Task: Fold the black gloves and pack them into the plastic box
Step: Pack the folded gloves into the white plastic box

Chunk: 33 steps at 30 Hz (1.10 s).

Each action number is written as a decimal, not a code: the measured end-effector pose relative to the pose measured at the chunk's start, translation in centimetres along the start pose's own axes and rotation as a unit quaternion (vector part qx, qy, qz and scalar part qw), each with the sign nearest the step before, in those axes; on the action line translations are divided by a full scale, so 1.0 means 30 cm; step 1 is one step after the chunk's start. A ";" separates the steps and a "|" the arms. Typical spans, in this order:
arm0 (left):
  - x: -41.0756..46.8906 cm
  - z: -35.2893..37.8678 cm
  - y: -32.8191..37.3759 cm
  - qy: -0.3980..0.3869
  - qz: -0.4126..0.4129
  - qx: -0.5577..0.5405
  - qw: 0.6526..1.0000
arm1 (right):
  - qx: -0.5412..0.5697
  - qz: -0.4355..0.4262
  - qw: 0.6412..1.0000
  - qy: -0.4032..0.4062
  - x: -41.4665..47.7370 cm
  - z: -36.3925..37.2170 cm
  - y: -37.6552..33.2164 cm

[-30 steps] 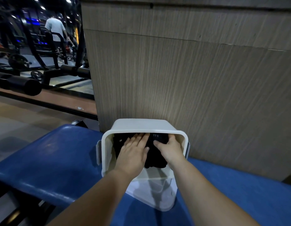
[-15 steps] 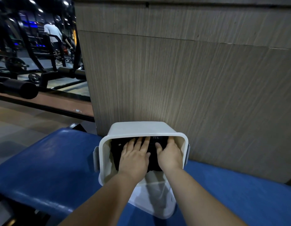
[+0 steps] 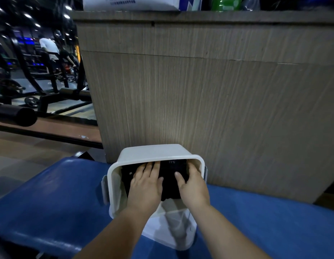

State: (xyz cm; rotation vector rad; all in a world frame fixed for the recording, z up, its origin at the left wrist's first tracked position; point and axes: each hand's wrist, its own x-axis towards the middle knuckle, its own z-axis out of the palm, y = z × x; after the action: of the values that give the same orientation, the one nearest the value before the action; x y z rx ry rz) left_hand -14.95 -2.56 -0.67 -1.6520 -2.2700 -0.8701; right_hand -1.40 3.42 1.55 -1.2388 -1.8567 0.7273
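Note:
A white plastic box (image 3: 155,154) stands on the blue padded bench, against a wood-grain panel. Black gloves (image 3: 170,174) lie folded inside it, filling the far part of the box. My left hand (image 3: 146,184) lies flat on the left side of the gloves with its fingers straight and spread, pressing down. My right hand (image 3: 193,184) lies on the right side of the gloves, thumb out over the fabric, its fingertips against the box's right wall and partly hidden there. The box's near wall is translucent.
The blue bench (image 3: 50,199) spreads left and right of the box. The tall wood-grain panel (image 3: 209,100) rises just behind it, with packages on top. Gym machines and weight plates (image 3: 31,100) stand at the far left, where a person (image 3: 48,47) is.
The camera has tilted up, showing the top of the panel. My right hand has shifted to the right on the gloves; both hands stay pressed inside the box.

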 end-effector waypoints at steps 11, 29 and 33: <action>-0.227 -0.046 -0.076 0.094 -0.100 -0.107 0.985 | -0.038 0.035 0.995 0.083 -0.099 -0.052 0.140; -0.235 -0.072 -0.174 0.068 -0.332 -0.208 0.918 | 0.007 0.156 0.986 -0.056 -0.070 -0.037 0.196; -0.238 -0.091 -0.180 0.073 -0.317 -0.198 0.925 | 0.034 0.156 0.987 -0.035 -0.088 -0.068 0.191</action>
State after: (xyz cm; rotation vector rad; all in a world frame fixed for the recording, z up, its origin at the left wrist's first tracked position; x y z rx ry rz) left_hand -17.84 -10.90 -3.77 -0.8857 -2.6773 -1.6186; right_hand 3.71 3.12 -2.64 -1.4935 -1.6944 1.0052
